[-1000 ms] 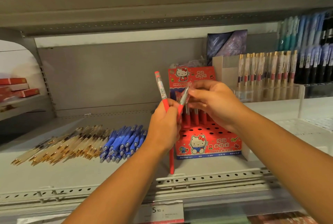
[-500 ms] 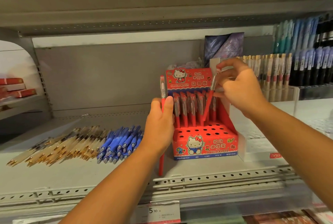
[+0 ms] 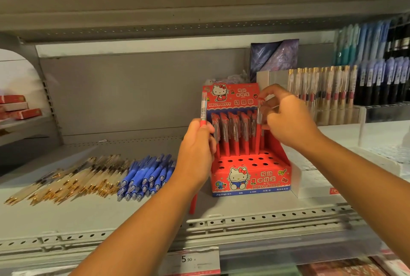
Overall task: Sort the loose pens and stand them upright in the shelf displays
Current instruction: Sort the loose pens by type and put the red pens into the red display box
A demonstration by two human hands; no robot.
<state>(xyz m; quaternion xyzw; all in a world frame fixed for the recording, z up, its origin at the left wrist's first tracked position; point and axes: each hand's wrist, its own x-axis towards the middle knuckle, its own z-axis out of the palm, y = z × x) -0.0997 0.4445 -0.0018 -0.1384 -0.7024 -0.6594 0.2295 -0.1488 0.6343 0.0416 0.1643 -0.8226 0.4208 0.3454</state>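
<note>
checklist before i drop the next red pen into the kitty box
1. Right hand pinches slim red pen, upright at the right end of the red cardboard display box's back row: ok.
2. That pen fully seated in its hole: cannot tell.
3. Left hand grips second red pen, clear end up like the row: ok.
4. Empty holes in the box's front rows: ok.
5. Loose blue pens and gold-trimmed clear pens lying flat on the grey shelf: not ok.
</note>
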